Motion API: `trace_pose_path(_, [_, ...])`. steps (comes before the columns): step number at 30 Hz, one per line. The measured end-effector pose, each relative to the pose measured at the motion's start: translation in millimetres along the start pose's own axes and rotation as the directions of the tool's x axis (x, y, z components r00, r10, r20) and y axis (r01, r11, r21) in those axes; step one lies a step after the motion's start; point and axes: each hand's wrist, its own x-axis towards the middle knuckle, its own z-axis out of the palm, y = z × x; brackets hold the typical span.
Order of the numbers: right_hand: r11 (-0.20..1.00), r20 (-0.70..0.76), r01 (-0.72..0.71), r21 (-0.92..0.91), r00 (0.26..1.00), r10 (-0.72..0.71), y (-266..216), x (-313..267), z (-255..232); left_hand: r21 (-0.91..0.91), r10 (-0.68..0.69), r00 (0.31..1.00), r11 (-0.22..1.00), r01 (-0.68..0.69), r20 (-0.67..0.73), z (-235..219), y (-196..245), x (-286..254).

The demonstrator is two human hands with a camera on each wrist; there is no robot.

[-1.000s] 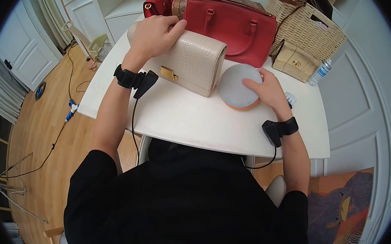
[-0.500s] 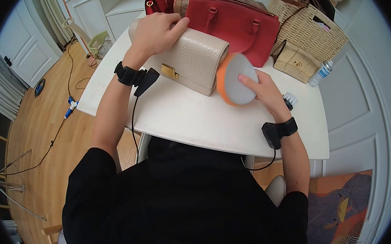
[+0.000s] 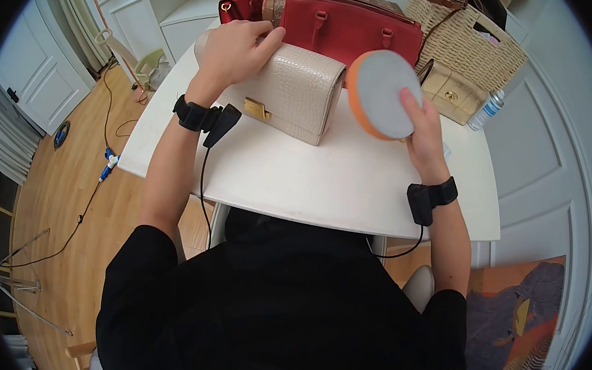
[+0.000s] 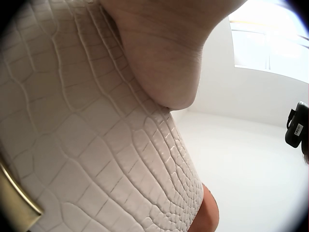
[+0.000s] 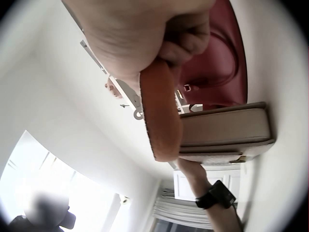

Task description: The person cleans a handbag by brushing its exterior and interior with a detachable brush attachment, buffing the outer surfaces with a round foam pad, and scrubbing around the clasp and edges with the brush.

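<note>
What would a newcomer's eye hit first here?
Probably the round orange-and-grey pad, held up in the right hand above the white table. Next, the cream handbag with its gold clasp, standing on the table with the left hand on its top. The large red handbag behind also stands out.
</note>
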Motion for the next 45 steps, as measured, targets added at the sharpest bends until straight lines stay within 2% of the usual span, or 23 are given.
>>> trace_pose_path(1, [1.0,0.0,-0.001,0.0,1.0,0.001,4.8,1.9,-4.9,-0.005,-0.003,1.0,1.0,0.003,-0.012,0.9,0.2,-0.1])
trace_pose_path(3, [0.881,0.156,-0.148,-0.45,0.958,0.241,22.2,9.1,-22.2,-0.01,-0.005,1.0,1.0,0.004,-0.024,2.2,0.9,0.2])
trace_pose_path(4, [0.882,0.155,-0.148,-0.448,0.958,0.24,27.4,11.5,-27.1,-0.009,-0.009,1.0,1.0,0.009,-0.023,2.2,0.9,0.1])
trace_pose_path(6, [0.633,0.259,0.047,-0.773,0.934,0.246,32.6,14.7,-33.7,-0.009,-0.009,1.0,1.0,0.009,-0.02,2.0,0.7,0.9])
trace_pose_path(9, [0.481,0.181,0.028,-0.876,0.944,0.275,33.1,19.0,-40.2,-0.005,-0.022,1.0,1.0,0.022,-0.011,1.1,1.6,0.5])
trace_pose_path(13, [0.627,0.168,0.06,-0.777,0.979,0.114,45.5,25.9,-47.2,-0.005,-0.005,1.0,1.0,0.004,-0.023,-0.5,1.9,0.8])
trace_pose_path(15, [0.931,0.015,0.151,-0.331,0.988,-0.155,19.4,15.2,-23.2,-0.013,-0.004,0.999,1.0,0.003,-0.035,2.4,1.9,0.3])
trace_pose_path(16, [0.932,0.017,0.149,-0.332,0.988,-0.153,12.0,11.2,-18.8,-0.015,-0.002,0.999,1.0,0.002,-0.033,2.5,1.4,0.3])
trace_pose_path(18, [0.997,0.019,0.026,-0.071,1.0,-0.025,4.2,6.3,-12.5,-0.013,-0.004,1.0,1.0,0.004,-0.03,1.4,0.1,0.0])
trace_pose_path(19, [0.997,0.02,0.023,-0.07,1.0,-0.022,5.9,6.0,-12.5,-0.011,-0.004,0.999,1.0,0.004,-0.035,1.7,0.4,-0.1])
trace_pose_path(21, [0.891,0.109,-0.126,-0.435,0.975,0.191,12.2,5.2,-16.0,-0.012,-0.005,0.999,1.0,0.004,-0.04,2.2,1.7,0.3])
trace_pose_path(22, [0.891,0.108,-0.127,-0.436,0.976,0.192,21.5,8.4,-22.7,-0.004,-0.012,1.0,1.0,0.012,-0.017,0.9,1.8,0.7])
trace_pose_path(24, [0.696,0.282,0.054,-0.716,0.934,0.219,38.4,17.9,-36.6,0.006,-0.017,1.0,1.0,0.017,0.005,-0.3,1.5,1.1])
trace_pose_path(28, [0.644,0.184,-0.028,-0.765,0.948,0.259,33.3,17.6,-42.4,-0.005,-0.007,1.0,1.0,0.007,-0.017,2.2,0.7,0.3])
trace_pose_path(30, [0.574,0.148,0.024,-0.819,0.974,0.17,34.5,19.8,-44.6,-0.002,-0.005,1.0,1.0,0.005,-0.017,0.4,0.1,-0.1])
trace_pose_path(31, [0.576,0.147,0.023,-0.817,0.974,0.17,35.9,20.6,-42.6,0.0,-0.009,1.0,1.0,0.009,-0.014,-0.2,1.1,-0.2])
trace_pose_path(33, [0.889,0.08,0.08,-0.45,0.996,-0.049,34.5,19.8,-34.4,-0.005,-0.011,1.0,1.0,0.011,-0.01,0.8,3.0,0.7])
trace_pose_path(36, [0.985,-0.025,0.05,-0.163,0.998,-0.055,11.1,12.2,-22.4,0.018,-0.021,1.0,1.0,0.021,0.008,-0.4,0.5,0.7])
trace_pose_path(38, [0.996,0.018,0.045,-0.078,0.999,-0.043,10.5,10.2,-18.7,0.004,-0.005,1.0,1.0,0.005,-0.018,1.1,0.6,0.2])
trace_pose_path(40, [0.939,0.14,0.022,-0.342,0.99,0.028,18.1,8.8,-19.5,0.002,-0.01,1.0,1.0,0.01,-0.017,2.2,0.3,0.3])
trace_pose_path(41, [0.94,0.139,0.022,-0.341,0.99,0.028,24.1,10.0,-22.9,0.002,-0.01,1.0,1.0,0.01,-0.016,2.3,0.4,0.8])
trace_pose_path(43, [0.689,0.268,0.06,-0.722,0.942,0.2,33.6,12.5,-34.0,0.006,-0.012,1.0,1.0,0.012,-0.01,2.0,0.7,1.2])
trace_pose_path(45, [0.617,0.231,0.041,-0.786,0.945,0.232,28.8,13.8,-38.2,0.011,-0.022,1.0,1.0,0.022,-0.01,2.5,0.8,1.4])
